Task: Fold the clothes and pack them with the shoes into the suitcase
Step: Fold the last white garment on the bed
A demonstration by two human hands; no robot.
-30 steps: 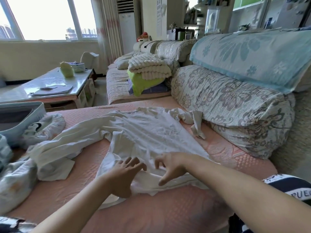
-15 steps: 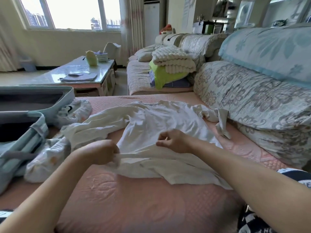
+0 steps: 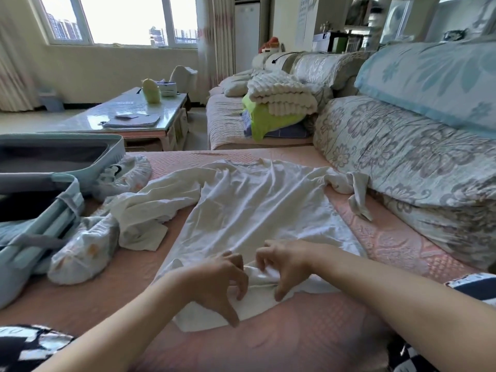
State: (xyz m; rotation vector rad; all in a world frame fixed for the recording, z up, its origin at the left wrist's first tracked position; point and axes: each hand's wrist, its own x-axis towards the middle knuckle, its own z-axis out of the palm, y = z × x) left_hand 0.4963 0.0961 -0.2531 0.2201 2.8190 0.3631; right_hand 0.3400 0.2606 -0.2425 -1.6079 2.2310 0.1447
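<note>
No legible text anywhere. Right sleeve (image 3: 472, 284) and left sleeve (image 3: 24, 342), black-and-white print: letter-like marks, too blurred to read. Wall chart (image 3: 303, 17) beside air conditioner (image 3: 247, 36): print too small.

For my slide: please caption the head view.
Left hand and right hand pinch the shirt on the sofa, beside the open suitcase.

The left arm (image 3: 128, 318) and right arm (image 3: 375, 285) reach forward, bare, to the near hem of the white shirt (image 3: 255, 205). There the left hand (image 3: 218, 280) and right hand (image 3: 285, 260) sit just beside each other, fingers curled, each pinching the bunched cloth between them.
</note>
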